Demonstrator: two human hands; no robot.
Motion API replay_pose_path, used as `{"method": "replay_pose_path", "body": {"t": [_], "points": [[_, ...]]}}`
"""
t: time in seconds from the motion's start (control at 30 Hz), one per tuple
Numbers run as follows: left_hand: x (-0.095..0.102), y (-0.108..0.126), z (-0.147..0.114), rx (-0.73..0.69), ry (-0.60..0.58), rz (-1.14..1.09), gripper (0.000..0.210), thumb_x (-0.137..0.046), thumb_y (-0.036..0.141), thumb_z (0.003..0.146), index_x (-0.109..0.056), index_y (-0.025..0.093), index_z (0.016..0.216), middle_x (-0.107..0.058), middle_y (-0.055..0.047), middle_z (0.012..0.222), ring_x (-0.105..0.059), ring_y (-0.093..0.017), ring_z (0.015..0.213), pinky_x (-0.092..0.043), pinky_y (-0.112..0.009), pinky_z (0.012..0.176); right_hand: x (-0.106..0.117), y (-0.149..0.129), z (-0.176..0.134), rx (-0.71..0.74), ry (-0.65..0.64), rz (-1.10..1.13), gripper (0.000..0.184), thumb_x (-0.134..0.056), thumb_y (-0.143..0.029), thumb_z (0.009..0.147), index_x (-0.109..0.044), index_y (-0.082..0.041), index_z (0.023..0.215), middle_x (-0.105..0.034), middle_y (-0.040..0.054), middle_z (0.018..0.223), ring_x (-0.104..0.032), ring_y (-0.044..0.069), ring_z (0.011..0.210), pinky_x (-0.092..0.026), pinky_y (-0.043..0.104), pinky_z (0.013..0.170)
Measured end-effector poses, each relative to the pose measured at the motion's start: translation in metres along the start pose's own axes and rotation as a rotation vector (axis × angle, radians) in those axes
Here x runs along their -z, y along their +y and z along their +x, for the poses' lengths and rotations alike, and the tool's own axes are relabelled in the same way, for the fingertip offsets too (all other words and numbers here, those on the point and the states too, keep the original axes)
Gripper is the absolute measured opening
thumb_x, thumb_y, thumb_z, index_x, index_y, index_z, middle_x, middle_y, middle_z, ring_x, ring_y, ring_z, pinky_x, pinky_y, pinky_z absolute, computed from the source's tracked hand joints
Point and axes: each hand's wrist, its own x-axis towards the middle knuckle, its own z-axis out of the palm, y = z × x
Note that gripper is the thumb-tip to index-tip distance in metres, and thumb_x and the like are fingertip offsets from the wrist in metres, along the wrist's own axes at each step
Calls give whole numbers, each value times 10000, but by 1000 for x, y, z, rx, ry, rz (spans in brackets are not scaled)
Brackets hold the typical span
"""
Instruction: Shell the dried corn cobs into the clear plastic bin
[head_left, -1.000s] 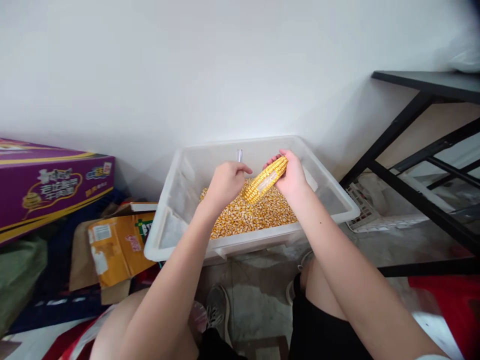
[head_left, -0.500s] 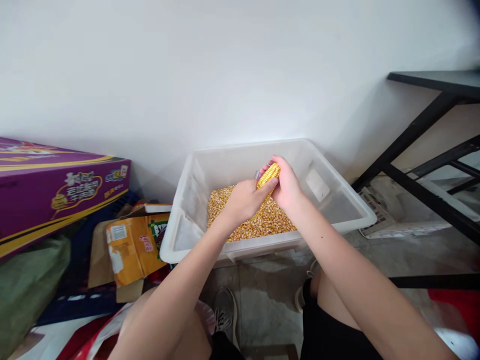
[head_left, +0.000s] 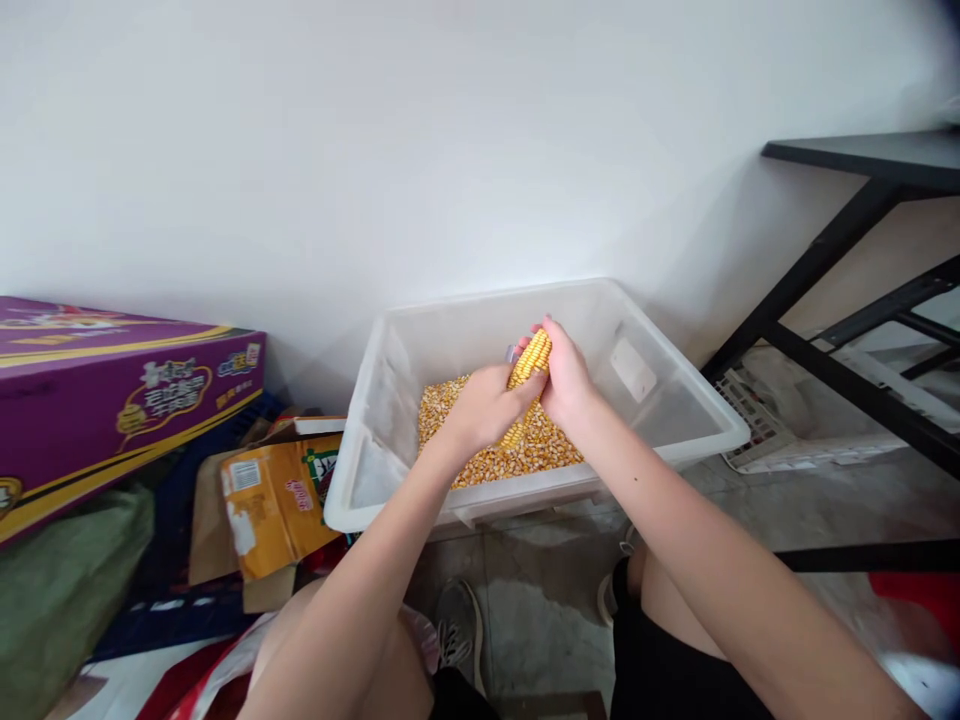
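1. Yellow cob: we hold it tilted above loose kernels in the tub.
2. Our right hand is wrapped around its upper part.
3. Our left hand lays its thumb across it; how far that hand closes behind, we cannot tell.

The tub stands before the wall, kernels over its bottom. Above them, the cob sits between the left hand and right hand, touching both; a tool (only its end shows) pokes out beyond the left. Just left of the tub lies a carton; farther left, the box, with a bag in front. Right of the tub is a table, a basket beneath. Nearer, a shoe rests on the floor.
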Motion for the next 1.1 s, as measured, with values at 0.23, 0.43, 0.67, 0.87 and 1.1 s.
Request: {"method": "replay_pose_path", "body": {"t": [0.23, 0.43, 0.67, 0.87, 1.1], "points": [[-2, -1, 1, 73, 63, 65, 545, -325, 567, 906, -483, 186, 550, -521, -30, 518, -450, -141, 503, -315, -284, 538, -1, 0, -4, -16, -99, -6, 255, -628, -452, 748, -530, -217, 764, -588, -19, 639, -611, 131, 621, -513, 257, 609], [-1, 0, 1, -51, 5, 72, 482, -274, 501, 939, -476, 183, 638, -560, -38, 632, -489, -156, 600, -348, -281, 596, -2, 1, -5, 49, -51, -42, 261, -625, -454, 761, -543, -207, 744, -598, -15, 612, -603, 129, 590, -497, 243, 564], [-5, 2, 3, -66, -16, 57, 379, -357, 469, 906, -468, 187, 678, -552, -30, 669, -480, -154, 628, -340, -274, 593, 0, -3, 1, -32, 55, 25, 251, -607, -440, 787, -525, -208, 739, -585, -20, 596, -588, 123, 543, -492, 245, 529], [-1, -1, 4, 16, -80, -71, 345, -414, 481, 864, -504, 187, 707, -540, -9, 660, -462, -142, 605, -312, -266, 553, 2, -7, 10, -36, 153, 101, 233, -582, -437, 808, -510, -218, 778, -593, -24, 640, -589, 113, 553, -487, 230, 521], [-4, -3, 6, 106, -35, -71, 434, -414, 578, 845, -462, 191, 654, -497, -7, 604, -420, -123, 537, -277, -270, 504, 2, -7, 15, -24, 116, 109, 210, -587, -412, 771, -482, -232, 797, -574, -34, 663, -592, 124, 589, -484, 228, 528]]}}
